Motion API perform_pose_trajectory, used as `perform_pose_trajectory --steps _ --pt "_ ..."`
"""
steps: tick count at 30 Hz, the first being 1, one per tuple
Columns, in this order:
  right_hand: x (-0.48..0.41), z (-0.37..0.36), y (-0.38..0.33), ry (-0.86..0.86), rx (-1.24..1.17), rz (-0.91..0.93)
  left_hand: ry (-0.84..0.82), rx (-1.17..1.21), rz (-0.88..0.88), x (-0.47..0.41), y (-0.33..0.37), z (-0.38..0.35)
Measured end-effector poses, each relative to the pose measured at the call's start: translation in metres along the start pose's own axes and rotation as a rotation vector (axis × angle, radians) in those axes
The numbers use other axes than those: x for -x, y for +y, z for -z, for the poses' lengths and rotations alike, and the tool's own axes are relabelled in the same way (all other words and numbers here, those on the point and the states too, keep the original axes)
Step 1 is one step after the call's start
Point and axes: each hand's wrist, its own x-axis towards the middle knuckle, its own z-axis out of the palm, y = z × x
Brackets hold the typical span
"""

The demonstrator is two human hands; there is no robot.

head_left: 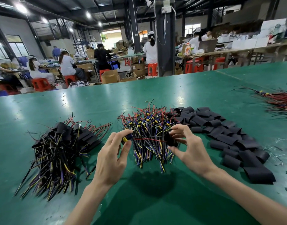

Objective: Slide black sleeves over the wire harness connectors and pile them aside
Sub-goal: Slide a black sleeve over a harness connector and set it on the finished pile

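Observation:
My left hand pinches the yellow and blue connector end of one wire harness, whose red and black wires stretch to the right. My right hand holds a black sleeve at the far end of those wires, fingers curled round it. Both hands hover above the middle pile of unsleeved harnesses. A pile of sleeved harnesses lies to the left. Loose black sleeves are spread out on the right.
All of it lies on a green table. Another bundle of red and black wires lies at the far right edge. Beyond the table, people sit on red stools at other benches, with cardboard boxes on the floor.

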Motion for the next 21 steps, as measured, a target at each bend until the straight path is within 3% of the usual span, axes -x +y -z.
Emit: perform_pose_trajectory --steps 11,21 --pt "0.005 -0.002 -0.008 -0.087 0.204 0.233 -0.109 -0.076 -0.014 0.004 0.014 -0.005" --pt "0.009 -0.008 -0.016 -0.176 0.180 0.311 -0.213 -0.006 -0.043 0.012 0.021 -0.019"
